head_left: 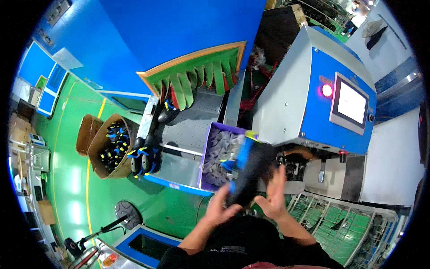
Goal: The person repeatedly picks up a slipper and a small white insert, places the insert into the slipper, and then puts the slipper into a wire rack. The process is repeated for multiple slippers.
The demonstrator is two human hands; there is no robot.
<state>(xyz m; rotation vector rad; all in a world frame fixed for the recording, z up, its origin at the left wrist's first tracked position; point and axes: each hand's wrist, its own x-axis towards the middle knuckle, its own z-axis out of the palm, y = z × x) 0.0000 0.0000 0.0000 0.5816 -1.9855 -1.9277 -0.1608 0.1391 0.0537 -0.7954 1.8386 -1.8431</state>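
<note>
Green factory floor (71, 179), blue machine housings and a grey conveyor make up our setting.

Item one: black shoe with blue trim (251, 172), blurred, held in front of us between both hands, above the near end of the conveyor. Our left hand (219, 206) closes its grip around the lower end of the shoe, fingers wrapped on it. Our right hand (274, 193) lies against the shoe's right side with the fingers spread and upright; we cannot tell whether they clamp it or only steady it.

Item two: purple tray (210, 148) just behind the shoe, filled with pale grey pieces.

Item three: conveyor (192, 130), left of the tray, carrying several black-and-blue shoes (145, 157) at its left edge, with green strip curtains (197, 80) hanging at its far end.

Item four: cardboard box (101, 157) on the floor to the left, loaded with more dark shoes.

Item five: grey-and-blue machine (286, 98) to the right, with a white touch screen (351, 104) and a lit red lamp (327, 90).

Item six: white wire basket (349, 224) at lower right, beside our right forearm.
</note>
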